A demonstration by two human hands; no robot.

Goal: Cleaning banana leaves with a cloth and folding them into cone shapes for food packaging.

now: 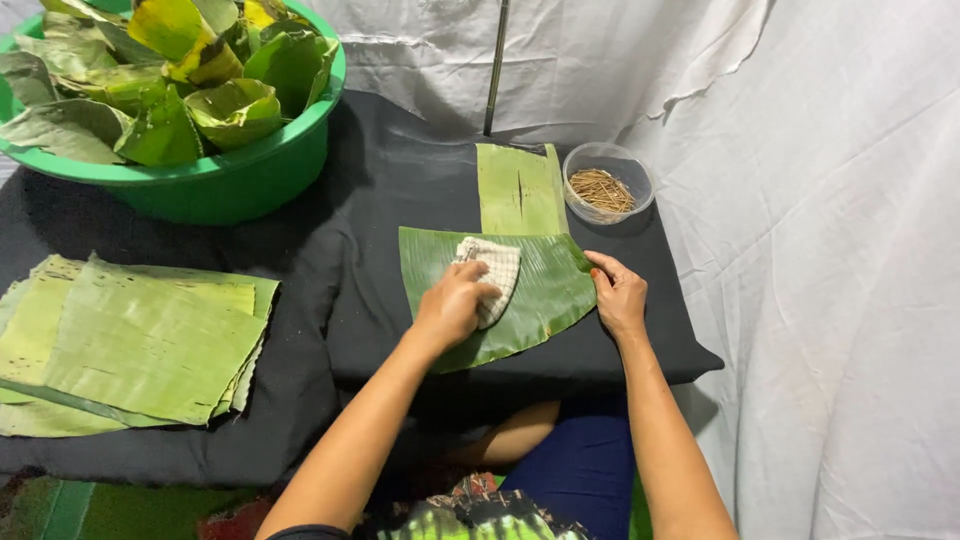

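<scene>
Pressing a pale checked cloth (pixel 492 280) onto a banana leaf piece (pixel 520 300), the left hand (pixel 455 302) was curled down over the cloth's near end, fingers closed on it; the right hand (pixel 618 295) lay open and flat, fingertips pinning the leaf's right edge to the black-covered table (pixel 340 300). The leaf lay in front of the person, its far edge overlapping a second, narrower leaf strip (pixel 518 190); just beside that strip stood a clear plastic bowl (pixel 607 181) of thin wooden sticks (toothpick-like, too small to tell more). A stack of flat cut leaves (pixel 130 345) rested well apart on the left; a green basin (pixel 215 160) of folded leaves sat at the far left corner.

The likeliest trouble, by the look of it, was tearing: the leaf's ribs ran crosswise, and a hard stroke along them, or a snag at the curled near corner, could have split it; with only one edge held, the leaf could also have slid toward the table's front edge; a wide sweep to the right might have knocked the bowl and scattered the sticks.
</scene>
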